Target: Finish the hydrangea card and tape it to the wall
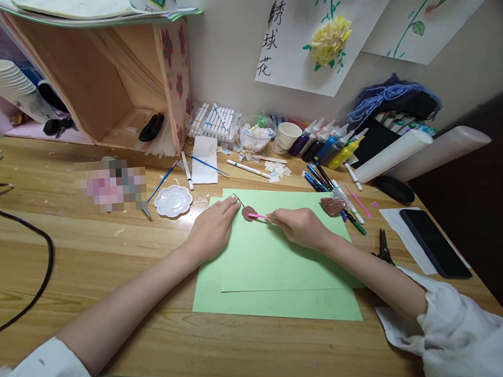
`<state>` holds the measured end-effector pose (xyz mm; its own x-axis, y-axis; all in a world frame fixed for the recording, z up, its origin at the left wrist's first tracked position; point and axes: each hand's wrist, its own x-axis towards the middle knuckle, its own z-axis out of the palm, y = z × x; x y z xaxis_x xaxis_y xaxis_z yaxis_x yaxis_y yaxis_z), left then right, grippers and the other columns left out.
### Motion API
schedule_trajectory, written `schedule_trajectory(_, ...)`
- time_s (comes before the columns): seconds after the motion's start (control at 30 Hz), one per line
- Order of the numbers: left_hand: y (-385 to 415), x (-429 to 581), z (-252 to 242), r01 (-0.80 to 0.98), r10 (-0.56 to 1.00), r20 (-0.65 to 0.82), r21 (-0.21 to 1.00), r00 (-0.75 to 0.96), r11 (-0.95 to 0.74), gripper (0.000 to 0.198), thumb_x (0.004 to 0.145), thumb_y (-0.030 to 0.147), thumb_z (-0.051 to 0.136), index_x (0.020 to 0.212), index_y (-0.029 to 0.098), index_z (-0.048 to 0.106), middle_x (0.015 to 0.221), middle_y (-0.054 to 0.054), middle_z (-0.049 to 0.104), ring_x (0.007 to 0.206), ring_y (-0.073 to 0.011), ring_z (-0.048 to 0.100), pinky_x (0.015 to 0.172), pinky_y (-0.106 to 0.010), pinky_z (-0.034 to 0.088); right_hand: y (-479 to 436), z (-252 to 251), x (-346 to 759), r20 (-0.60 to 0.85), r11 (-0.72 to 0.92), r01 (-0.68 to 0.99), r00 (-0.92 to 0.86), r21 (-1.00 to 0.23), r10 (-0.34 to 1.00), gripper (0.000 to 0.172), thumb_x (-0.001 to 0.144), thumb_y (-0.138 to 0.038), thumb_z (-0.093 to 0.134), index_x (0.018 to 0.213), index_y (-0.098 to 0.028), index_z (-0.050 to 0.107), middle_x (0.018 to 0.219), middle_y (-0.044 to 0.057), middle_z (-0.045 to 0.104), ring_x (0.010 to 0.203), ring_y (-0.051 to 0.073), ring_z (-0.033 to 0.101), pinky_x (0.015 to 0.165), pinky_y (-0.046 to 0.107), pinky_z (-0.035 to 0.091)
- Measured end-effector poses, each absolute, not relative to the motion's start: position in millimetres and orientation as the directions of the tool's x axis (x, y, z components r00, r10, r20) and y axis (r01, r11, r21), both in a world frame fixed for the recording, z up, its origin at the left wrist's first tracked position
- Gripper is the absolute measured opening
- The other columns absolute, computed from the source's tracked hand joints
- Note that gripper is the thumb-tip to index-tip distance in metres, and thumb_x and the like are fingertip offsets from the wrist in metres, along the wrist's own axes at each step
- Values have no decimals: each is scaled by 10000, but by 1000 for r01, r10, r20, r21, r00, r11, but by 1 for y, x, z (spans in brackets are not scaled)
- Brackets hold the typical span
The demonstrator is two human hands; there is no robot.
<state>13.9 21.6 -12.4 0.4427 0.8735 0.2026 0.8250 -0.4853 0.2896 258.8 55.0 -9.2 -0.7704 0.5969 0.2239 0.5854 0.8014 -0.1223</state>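
Two overlapping sheets of green paper [283, 266] lie on the wooden table. Near their upper edge sits a small, flat brown piece [248, 213] with a thin dark line running up and left from it. My right hand [301, 225] pinches a pink stick [258, 215], whose tip touches the brown piece. To the left, my left hand [211, 228] rests flat on the paper's edge, its fingertips beside the dark line. A wrapped brown lump [333, 206] is at the sheet's upper right corner.
A white palette [174, 201] and brushes are left of the paper. Behind stand a marker box [213, 122], a paper cup [286, 138] and paint bottles [332, 145]. Scissors [384, 248] and a phone [434, 243] lie at right. A black cable [49, 248] curves at far left.
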Motion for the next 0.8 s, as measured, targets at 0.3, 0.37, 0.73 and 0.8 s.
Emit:
schedule_trajectory(0.3,22,14,-14,819,874,217,309,434,-483,390,901,132,348,1269,155,478,1373,-93,482,1232,-227,474,1028,-389,402,51,-5,266,191,787,614,-766,-68,614,239,935,-202,379,810,-177,581,654,8,645,525,105,504,499,246,229)
schedule_trajectory(0.37,22,13,-14,820,873,222,305,434,-485,388,903,131,344,1268,154,476,1371,-92,484,1235,-226,471,1029,-388,400,49,-5,266,159,779,620,-763,-99,627,239,937,-224,386,791,-180,571,641,3,637,509,107,494,498,246,233)
schedule_trajectory(0.73,22,12,-16,817,865,233,292,443,-497,406,892,107,344,1279,148,456,1369,-97,485,1248,-219,461,1037,-394,398,48,-2,257,165,657,714,-637,-242,753,205,937,-261,391,839,-184,554,709,30,665,568,136,558,521,239,270)
schedule_trajectory(0.8,22,12,-16,817,865,232,291,444,-497,402,891,108,347,1275,140,462,1367,-99,488,1250,-220,459,1040,-393,397,47,-2,254,189,630,704,-604,-329,774,199,942,-267,384,874,-185,551,748,37,675,608,136,580,549,230,306)
